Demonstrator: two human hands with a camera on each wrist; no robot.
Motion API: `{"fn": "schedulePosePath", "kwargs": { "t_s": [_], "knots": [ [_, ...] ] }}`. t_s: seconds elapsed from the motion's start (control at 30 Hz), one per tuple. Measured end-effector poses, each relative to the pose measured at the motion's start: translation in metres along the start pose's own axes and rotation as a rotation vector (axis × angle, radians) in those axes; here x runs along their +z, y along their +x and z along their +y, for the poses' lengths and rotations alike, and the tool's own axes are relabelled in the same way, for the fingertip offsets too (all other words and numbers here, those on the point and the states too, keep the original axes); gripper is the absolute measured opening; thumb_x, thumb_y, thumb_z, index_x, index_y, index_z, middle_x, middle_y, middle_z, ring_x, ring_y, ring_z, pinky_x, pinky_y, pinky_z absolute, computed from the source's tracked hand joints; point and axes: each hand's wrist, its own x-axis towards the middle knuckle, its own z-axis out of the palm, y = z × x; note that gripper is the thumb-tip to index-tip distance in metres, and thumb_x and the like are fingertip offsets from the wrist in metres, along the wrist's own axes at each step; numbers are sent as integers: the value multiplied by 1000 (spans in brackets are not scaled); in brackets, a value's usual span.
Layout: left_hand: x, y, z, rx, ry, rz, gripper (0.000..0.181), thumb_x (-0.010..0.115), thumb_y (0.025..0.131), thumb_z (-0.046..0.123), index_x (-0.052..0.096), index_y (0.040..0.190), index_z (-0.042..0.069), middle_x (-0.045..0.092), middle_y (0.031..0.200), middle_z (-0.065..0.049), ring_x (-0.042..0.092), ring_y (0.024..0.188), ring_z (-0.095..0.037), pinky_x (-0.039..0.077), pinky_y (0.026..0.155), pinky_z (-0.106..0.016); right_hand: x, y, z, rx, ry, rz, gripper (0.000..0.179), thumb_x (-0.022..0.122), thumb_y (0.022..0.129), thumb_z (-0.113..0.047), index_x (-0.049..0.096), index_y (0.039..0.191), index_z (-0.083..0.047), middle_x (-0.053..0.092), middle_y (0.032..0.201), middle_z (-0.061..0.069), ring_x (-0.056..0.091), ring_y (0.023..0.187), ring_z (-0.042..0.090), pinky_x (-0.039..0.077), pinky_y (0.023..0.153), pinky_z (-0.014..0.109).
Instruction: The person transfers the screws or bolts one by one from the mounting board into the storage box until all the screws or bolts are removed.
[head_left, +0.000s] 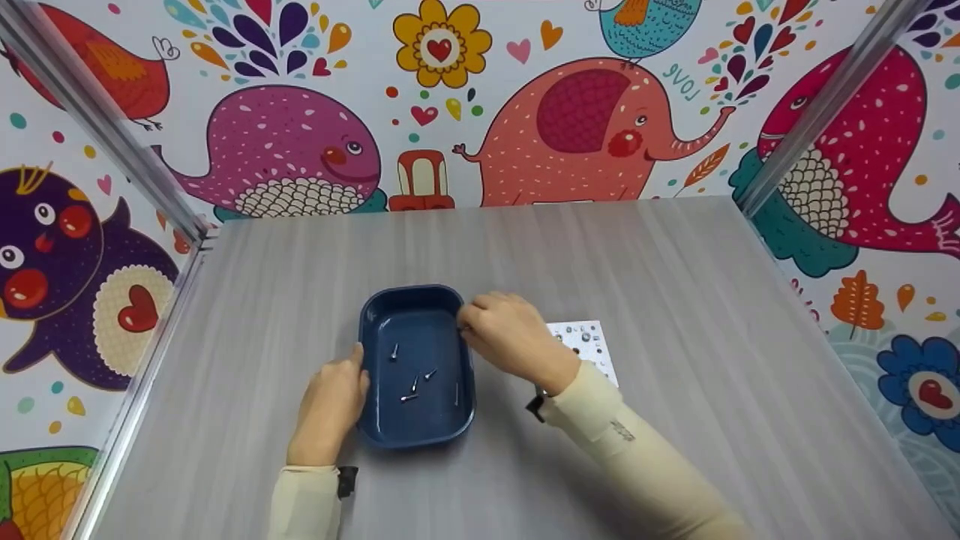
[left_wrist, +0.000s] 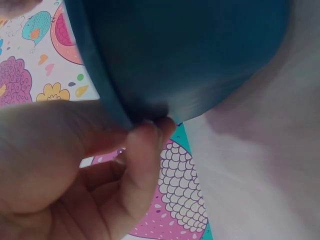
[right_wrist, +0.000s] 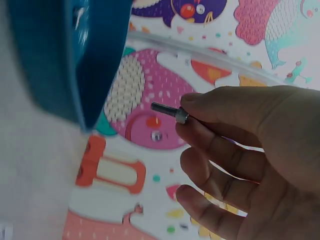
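Observation:
A deep blue plastic tray (head_left: pixel 431 337) stands on the table with several small metal bolts (head_left: pixel 394 352) lying loose on its floor. My left hand (head_left: pixel 331 409) pinches the tray's left rim between thumb and fingers, as the left wrist view shows close up. Over the tray's right rim hovers my right hand (head_left: pixel 517 337). Its thumb and index finger pinch a short socket-head bolt (right_wrist: pixel 170 112) by the head, with the shank pointing toward the tray. The other fingers are loosely bent and hold nothing.
Partly behind my right wrist lies a white plate with holes (head_left: pixel 589 349), with small metal pieces on it. The grey wood-grain table (head_left: pixel 675 300) ends at walls printed with cartoon animals (head_left: pixel 585 135). Metal rails (head_left: pixel 105 120) run along both sides.

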Motion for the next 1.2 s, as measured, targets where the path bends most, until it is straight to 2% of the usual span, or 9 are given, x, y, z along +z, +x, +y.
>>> {"fn": "schedulePosePath", "kwargs": {
  "t_s": [0.13, 0.3, 0.6, 1.0, 1.2],
  "knots": [
    [0, 1, 0, -17, -3, -15, 44, 62, 94, 4, 54, 135, -13, 65, 103, -36, 67, 85, -50, 53, 71, -58, 14, 16, -16, -39, 14, -28, 8, 68, 89, -9, 75, 89, -13, 66, 82, 0, 61, 71, 18, 49, 59, 32],
    [-2, 1, 1, -23, 0, -30, 45, 62, 95, 4, 53, 136, -13, 65, 105, -37, 66, 87, -50, 53, 72, -58, 36, 25, -33, -61, 4, -84, 8, 68, 91, -13, 74, 87, -14, 65, 80, 0, 60, 69, 17, 48, 56, 31],
    [-1, 0, 0, -25, -1, -20, 44, 63, 95, 4, 54, 135, -13, 64, 102, -37, 66, 85, -49, 53, 70, -57, 69, 22, -62, -121, -27, -192, 7, 70, 92, -18, 76, 90, -16, 69, 83, -3, 63, 69, 13, 49, 56, 27],
    [0, 0, 1, -16, 4, -4, 43, 63, 94, 4, 55, 133, -13, 65, 101, -36, 67, 82, -49, 53, 68, -57, 80, 13, -70, -141, -102, -265, 7, 72, 90, -22, 73, 86, -17, 67, 80, -2, 63, 68, 15, 50, 55, 30],
    [1, 0, 1, -13, -2, 2, 43, 64, 93, 3, 56, 132, -13, 65, 102, -36, 67, 83, -51, 53, 68, -58, 77, 10, -68, -150, -111, -241, 8, 72, 91, -23, 72, 86, -17, 66, 79, -3, 62, 67, 15, 48, 53, 29]
  ]
}}
